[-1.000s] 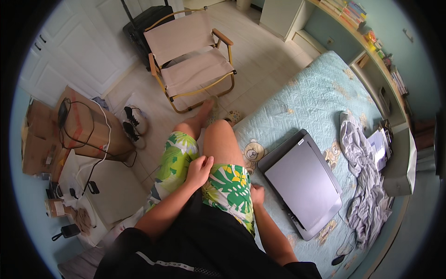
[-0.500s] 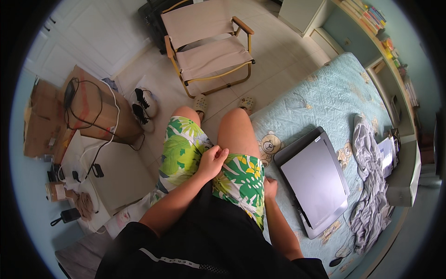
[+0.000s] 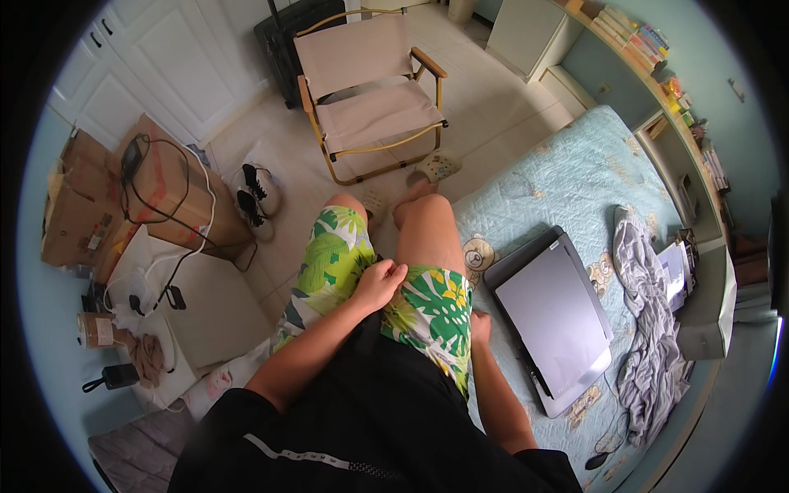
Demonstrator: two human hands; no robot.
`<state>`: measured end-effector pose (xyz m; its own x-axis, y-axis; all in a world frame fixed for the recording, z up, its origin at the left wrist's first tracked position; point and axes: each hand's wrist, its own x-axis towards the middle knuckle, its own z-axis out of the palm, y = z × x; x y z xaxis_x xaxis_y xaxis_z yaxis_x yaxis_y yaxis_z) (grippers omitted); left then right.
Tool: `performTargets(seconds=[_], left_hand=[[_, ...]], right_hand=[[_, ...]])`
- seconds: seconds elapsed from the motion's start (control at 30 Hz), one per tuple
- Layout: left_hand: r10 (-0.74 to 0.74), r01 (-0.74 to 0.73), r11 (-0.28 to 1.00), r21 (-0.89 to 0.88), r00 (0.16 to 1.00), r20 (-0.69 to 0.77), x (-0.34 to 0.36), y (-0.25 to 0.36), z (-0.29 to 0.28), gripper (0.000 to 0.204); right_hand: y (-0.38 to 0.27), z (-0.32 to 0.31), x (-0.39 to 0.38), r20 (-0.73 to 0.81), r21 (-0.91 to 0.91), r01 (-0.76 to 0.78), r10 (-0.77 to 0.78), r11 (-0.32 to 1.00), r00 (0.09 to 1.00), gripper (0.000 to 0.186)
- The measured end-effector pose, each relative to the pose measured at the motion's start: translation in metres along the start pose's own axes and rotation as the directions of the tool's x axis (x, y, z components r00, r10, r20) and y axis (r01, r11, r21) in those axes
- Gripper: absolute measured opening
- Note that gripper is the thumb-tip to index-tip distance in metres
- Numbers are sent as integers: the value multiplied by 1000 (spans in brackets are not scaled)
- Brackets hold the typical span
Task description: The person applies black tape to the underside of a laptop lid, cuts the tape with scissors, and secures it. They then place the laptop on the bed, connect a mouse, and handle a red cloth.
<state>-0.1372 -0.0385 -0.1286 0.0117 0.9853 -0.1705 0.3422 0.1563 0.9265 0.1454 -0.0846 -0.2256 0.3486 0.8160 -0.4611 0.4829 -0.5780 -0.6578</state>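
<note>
My left hand point(image 3: 376, 286) rests over my green floral shorts point(image 3: 423, 320) between my thighs, fingers curled; what they grip, if anything, is hidden. At my right hip, my right hand point(image 3: 478, 329) is down on the quilted bed point(image 3: 567, 164) with bent fingers, their inner side hidden. A closed silver-grey laptop point(image 3: 544, 320) lies on a dark, larger flat base just to the right of that hand. Crumpled grey clothing point(image 3: 645, 304) lies beyond it, near a cable. My feet wear pale clogs point(image 3: 440, 166).
A folding chair point(image 3: 366, 115) stands ahead, before a black suitcase point(image 3: 271, 57). Cardboard boxes point(image 3: 168, 185) with cables, black-and-white shoes point(image 3: 255, 197) and a white desk point(image 3: 205, 312) are to my left. A shelf point(image 3: 625, 45) with books runs along the right.
The view has shifted. Since half a second ago my right foot has lifted and turned near the chair's base. Both hands stay in about the same places on my body and bed.
</note>
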Motion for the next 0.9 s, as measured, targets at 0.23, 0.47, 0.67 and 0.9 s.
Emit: performTargets(seconds=[0.23,0.47,0.67,0.9], left_hand=[[25,3,966,-257,994,106,-12,11,1,33],[37,-2,934,-357,995,91,-8,70,-4,17],[204,-204,978,-35,979,-5,45,86,-19,42],[81,-81,997,-3,995,-57,141,28,-41,33]], right_hand=[[25,-3,2,1,97,84,-84,992,996,40],[-2,-3,-11,-2,-16,5,-5,1000,1000,41],[-65,-13,-22,100,440,-26,-20,898,995,35],[-225,3,43,43,173,316,-328,933,944,40]])
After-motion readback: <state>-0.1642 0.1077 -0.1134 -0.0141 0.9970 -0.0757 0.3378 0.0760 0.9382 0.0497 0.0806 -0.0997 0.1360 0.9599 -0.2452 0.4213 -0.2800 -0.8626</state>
